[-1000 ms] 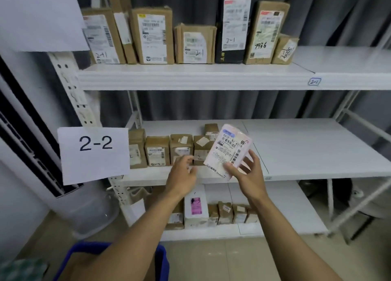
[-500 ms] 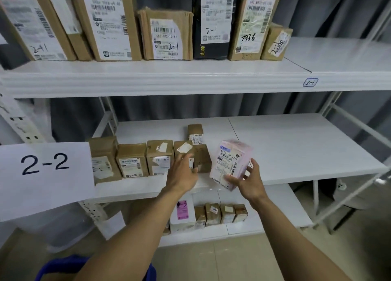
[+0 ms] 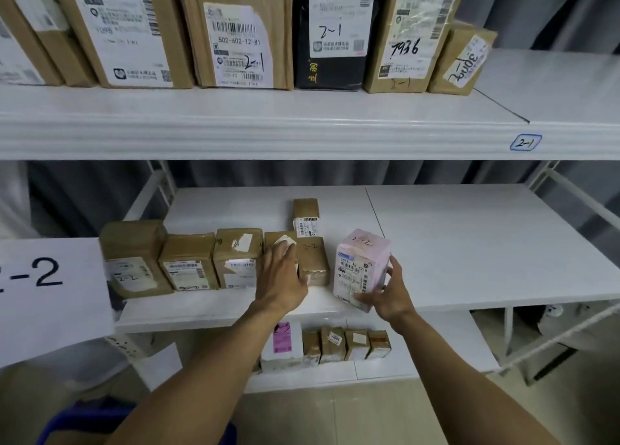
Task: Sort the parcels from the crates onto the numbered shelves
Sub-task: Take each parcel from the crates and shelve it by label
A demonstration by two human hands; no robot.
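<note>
**Inspector:** State the position of the parcel in hand.

**Assistant:** The pale pink rectangular parcel with a white barcode label [image 3: 363, 267] stands upright on the white middle shelf board [image 3: 469, 243], near its front edge. "2-2" is handwritten on its top face. It sits just to the right of the row of brown taped cardboard parcels [image 3: 188, 263], a narrow gap apart from the nearest one.

**Inspector:** The right hand?

**Assistant:** The right hand [image 3: 391, 293] clasps the pink parcel at its lower right corner, thumb on the labelled front, the other fingers round the right side.

**Inspector:** The left hand?

**Assistant:** The left hand [image 3: 281, 277] lies flat, fingers extended and close together, against a small brown parcel in the row. It holds nothing.

**Inspector:** Shelf markings?

**Assistant:** A white paper sign reading "2-2" [image 3: 47, 297] hangs at the left. A small blue-outlined tag reading "2-1" [image 3: 525, 142] is fixed on the front lip of the white upper shelf [image 3: 268, 132], which carries larger brown parcels [image 3: 240, 37] and one black one [image 3: 330, 32], several marked "2-1".
</note>
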